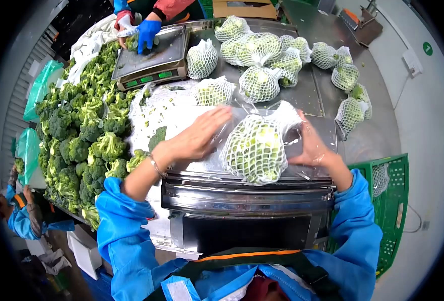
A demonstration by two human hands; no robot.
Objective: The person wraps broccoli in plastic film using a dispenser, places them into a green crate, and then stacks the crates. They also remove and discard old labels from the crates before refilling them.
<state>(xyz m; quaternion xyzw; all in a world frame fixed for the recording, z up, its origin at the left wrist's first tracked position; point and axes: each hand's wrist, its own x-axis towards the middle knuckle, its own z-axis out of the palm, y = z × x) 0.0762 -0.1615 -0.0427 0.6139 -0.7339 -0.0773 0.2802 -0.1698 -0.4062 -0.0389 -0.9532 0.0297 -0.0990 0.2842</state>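
In front of me, a head of broccoli in a white foam net [256, 148] lies tilted on the wrapping machine [247, 193], its net gathered at the upper right. Clear plastic film [216, 156] spreads around it. To the left, my left hand [199, 131] lies over the film with fingers stretched out, apart from the net. My right hand [312, 143] is cupped at the right side, thumb and fingers apart, close to the net and film.
Loose broccoli [76, 145] is heaped at left. Behind it, a co-worker's blue-gloved hand [147, 35] is over a weighing scale [151, 55]. Several netted broccoli heads [259, 83] sit on the metal table [377, 135]. A green crate [395, 215] stands at right; another person [23, 215] is at lower left.
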